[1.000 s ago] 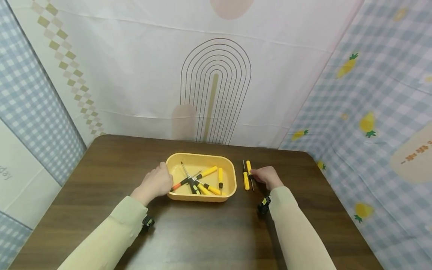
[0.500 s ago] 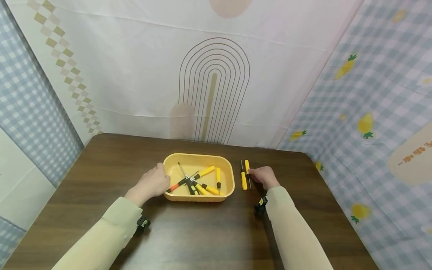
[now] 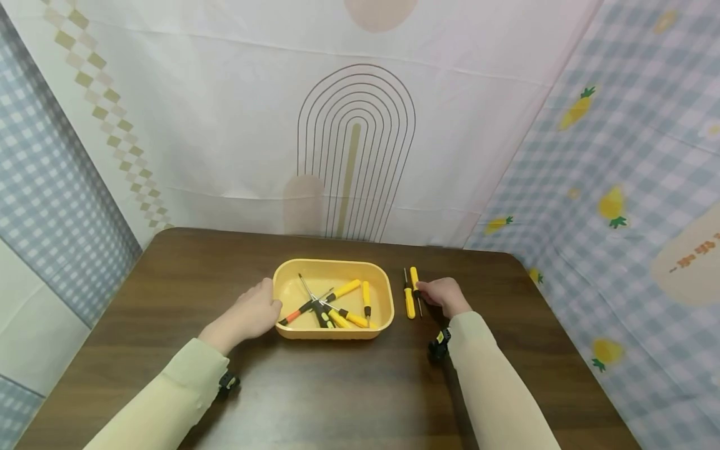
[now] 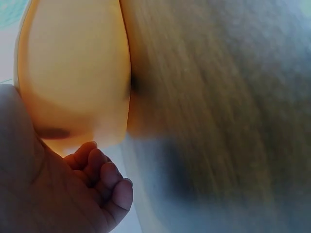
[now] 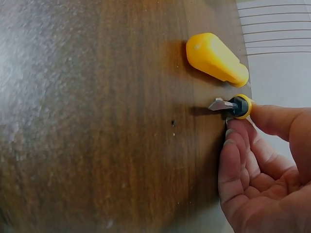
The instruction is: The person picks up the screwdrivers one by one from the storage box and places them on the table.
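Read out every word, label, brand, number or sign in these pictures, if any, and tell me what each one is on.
No text is readable.
Orange marks on the checked cloth at right: too blurred to tell if they are lettering.
Right wrist camera: yellowish marks, too small to read.
Screwdriver in the right hand: no lettering made out.
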`<act>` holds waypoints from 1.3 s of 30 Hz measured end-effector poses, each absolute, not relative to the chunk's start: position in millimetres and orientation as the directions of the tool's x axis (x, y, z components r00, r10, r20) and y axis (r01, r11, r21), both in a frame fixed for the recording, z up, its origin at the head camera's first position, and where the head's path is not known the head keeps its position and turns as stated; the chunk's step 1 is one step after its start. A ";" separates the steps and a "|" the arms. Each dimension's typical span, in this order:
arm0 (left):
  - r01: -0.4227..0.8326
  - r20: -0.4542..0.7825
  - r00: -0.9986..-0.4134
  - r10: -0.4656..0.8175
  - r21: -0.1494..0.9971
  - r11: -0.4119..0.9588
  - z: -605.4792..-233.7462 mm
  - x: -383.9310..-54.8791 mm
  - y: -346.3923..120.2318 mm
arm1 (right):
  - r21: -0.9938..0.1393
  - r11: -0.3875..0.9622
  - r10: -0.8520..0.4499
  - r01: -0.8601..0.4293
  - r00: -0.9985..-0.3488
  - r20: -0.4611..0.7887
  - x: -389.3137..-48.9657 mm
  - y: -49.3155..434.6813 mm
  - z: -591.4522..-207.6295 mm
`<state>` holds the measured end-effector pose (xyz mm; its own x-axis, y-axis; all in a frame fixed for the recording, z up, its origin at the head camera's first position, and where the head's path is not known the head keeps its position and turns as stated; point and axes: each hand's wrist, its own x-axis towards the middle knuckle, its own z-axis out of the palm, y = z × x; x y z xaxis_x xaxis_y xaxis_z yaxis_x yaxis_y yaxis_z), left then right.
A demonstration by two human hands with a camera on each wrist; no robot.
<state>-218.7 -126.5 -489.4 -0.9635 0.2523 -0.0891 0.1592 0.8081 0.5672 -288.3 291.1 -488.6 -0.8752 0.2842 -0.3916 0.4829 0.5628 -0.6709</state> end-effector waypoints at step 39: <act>0.097 -0.103 -0.976 0.190 0.577 0.811 -486.6 -213.2 -120.8 | -0.882 0.402 0.076 0.245 -0.969 -0.234 -264.9 210.3 -420.8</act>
<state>-213.2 -120.8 -486.6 -0.9764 0.1902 -0.1025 0.0974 0.8110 0.5769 -264.9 210.3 -420.8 -0.9692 0.0760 -0.2344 0.2449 0.4023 -0.8822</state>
